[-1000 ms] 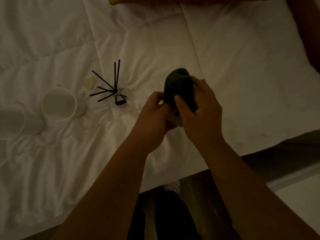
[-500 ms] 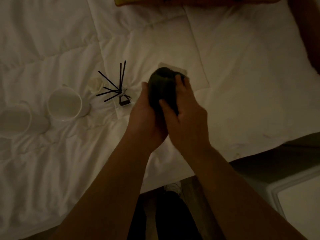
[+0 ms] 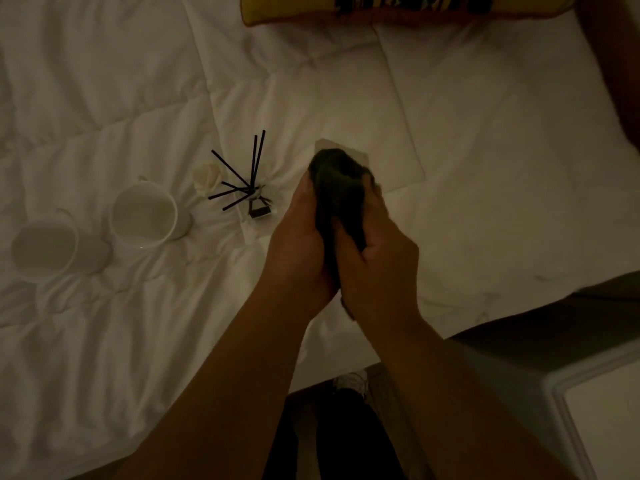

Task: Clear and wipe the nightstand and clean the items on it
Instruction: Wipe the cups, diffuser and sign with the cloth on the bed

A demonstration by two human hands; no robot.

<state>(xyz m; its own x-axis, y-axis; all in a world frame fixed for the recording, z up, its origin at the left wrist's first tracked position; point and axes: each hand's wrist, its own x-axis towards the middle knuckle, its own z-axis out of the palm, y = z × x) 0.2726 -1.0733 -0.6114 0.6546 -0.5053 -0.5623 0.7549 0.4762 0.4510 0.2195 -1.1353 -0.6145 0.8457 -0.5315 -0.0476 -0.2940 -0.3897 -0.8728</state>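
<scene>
Over the white bed, both my hands press together around a dark cloth (image 3: 337, 181). The cloth is wrapped over a pale flat item (image 3: 327, 145), and only a corner of the item shows above it. My left hand (image 3: 298, 244) grips the item from the left. My right hand (image 3: 381, 268) holds the cloth against it from the right. On the bedding to the left lie two white mugs (image 3: 143, 216) (image 3: 45, 247) and a small reed diffuser (image 3: 254, 202) with black sticks. The nightstand (image 3: 561, 386) shows as a white corner at the bottom right.
A small white flower-like piece (image 3: 206, 178) lies by the diffuser. A patterned yellow cushion (image 3: 398, 8) sits at the top edge. The bed's edge runs across the bottom, with dark floor and my legs (image 3: 346, 438) below it.
My hands have shifted slightly left over the bed. The cloth has slid along the pale item, so its corner now shows above the cloth instead of below.
</scene>
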